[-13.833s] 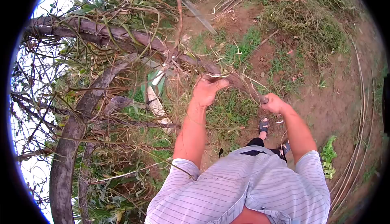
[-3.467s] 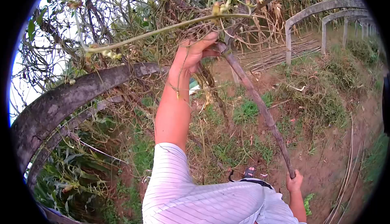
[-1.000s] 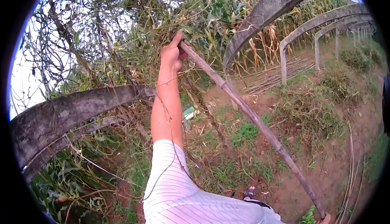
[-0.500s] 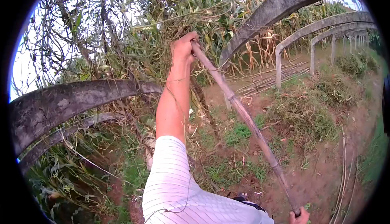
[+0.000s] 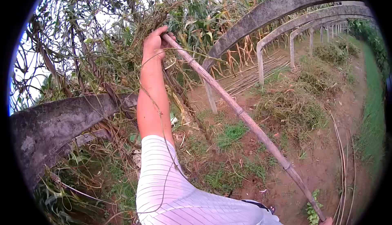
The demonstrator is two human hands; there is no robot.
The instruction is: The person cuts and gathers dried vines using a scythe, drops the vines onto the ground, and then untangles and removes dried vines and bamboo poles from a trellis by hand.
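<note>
My left hand (image 5: 157, 43) is raised at the upper left, its palm and thumb against the top end of a long jointed bamboo pole (image 5: 241, 112), beside a tangle of dry vines (image 5: 155, 18). From there the pole slants down to the lower right. My right hand (image 5: 326, 221) is wrapped round its bottom end, mostly cut off by the frame's lower edge. A thin vine hangs across my left forearm and sleeve.
Concrete arches (image 5: 277, 10) stand at the upper right, with another arch (image 5: 61, 121) at the left. Corn plants (image 5: 204, 25) grow behind. Poles (image 5: 253, 78) lie on the ground near a heap of cut vines (image 5: 294, 106). Long thin canes (image 5: 343, 163) lie at the right.
Compared with half a second ago, the view has turned so arches and ground sit further left. My left hand has moved left and slightly up; my right hand and the pole's lower end are further right.
</note>
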